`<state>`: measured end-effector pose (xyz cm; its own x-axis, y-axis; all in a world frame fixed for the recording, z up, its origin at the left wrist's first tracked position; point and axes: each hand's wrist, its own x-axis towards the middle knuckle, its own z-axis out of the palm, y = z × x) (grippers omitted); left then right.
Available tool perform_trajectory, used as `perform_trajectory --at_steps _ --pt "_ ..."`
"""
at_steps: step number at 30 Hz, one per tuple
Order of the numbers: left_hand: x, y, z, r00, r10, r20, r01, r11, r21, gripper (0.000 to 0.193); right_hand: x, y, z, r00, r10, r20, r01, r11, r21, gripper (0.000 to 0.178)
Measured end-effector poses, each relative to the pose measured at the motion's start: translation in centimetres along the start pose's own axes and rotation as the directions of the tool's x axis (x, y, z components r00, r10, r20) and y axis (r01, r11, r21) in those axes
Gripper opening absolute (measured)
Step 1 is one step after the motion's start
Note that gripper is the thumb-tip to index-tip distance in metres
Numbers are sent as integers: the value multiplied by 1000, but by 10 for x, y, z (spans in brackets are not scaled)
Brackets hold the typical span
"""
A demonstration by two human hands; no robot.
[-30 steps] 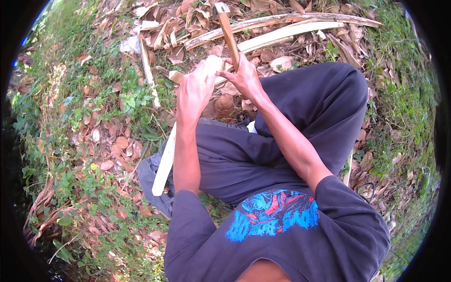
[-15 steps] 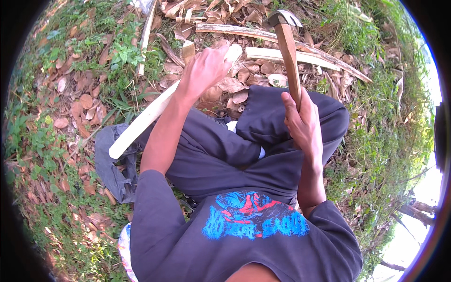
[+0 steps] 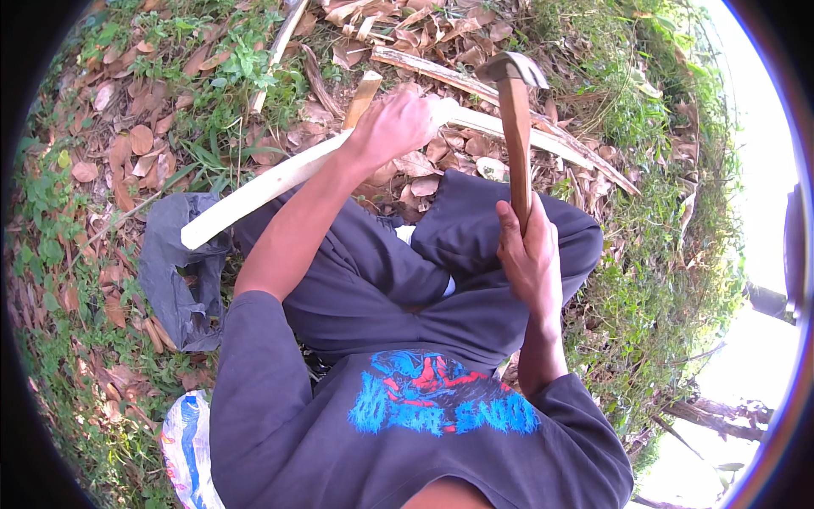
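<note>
My left hand (image 3: 398,127) is closed around the upper part of a long pale wooden stick (image 3: 254,197). The stick slants down to the left across my lower leg, its cut end above a dark plastic bag (image 3: 182,270). Just beyond my left wrist, a brown wooden piece (image 3: 365,95) stands up behind the stick; its lower part is hidden. In my right hand (image 3: 532,263), near my right knee, is a hammer (image 3: 515,140), gripped by its wooden handle. Its curved metal head points up and away from me, apart from the stick.
Strips of split wood (image 3: 543,136) lie on dry leaves (image 3: 424,165) ahead of my crossed legs. Another pale strip (image 3: 280,51) lies at the far left. Grass and low plants surround me. A white and blue plastic package (image 3: 188,450) sits by my left side.
The view has shifted a little. The stick lies at a flatter slant, and more of the brown wooden piece shows. The hammer stays raised in my right hand.
</note>
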<state>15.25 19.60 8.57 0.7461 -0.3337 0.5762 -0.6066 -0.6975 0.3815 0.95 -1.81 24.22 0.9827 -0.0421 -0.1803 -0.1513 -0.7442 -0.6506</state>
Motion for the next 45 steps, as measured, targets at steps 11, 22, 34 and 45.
perform_trajectory --at_steps 11,22,34,45 --pt "-5 3 4 994 -17 110 12 999 46 30 -21 -7 2 998 67 0 -67 992 108 29" --pt "5 4 0 979 -54 199 55 999 2 33 -15 8 21 1000 -7 4 8 1000 -30 30" --pt "12 -7 2 981 -57 185 51 998 40 25 -22 -15 -4 976 208 63 -215 964 159 26" --pt "-6 -17 19 977 137 164 -165 970 176 27 -13 -15 -3 980 200 1 -196 959 205 29"
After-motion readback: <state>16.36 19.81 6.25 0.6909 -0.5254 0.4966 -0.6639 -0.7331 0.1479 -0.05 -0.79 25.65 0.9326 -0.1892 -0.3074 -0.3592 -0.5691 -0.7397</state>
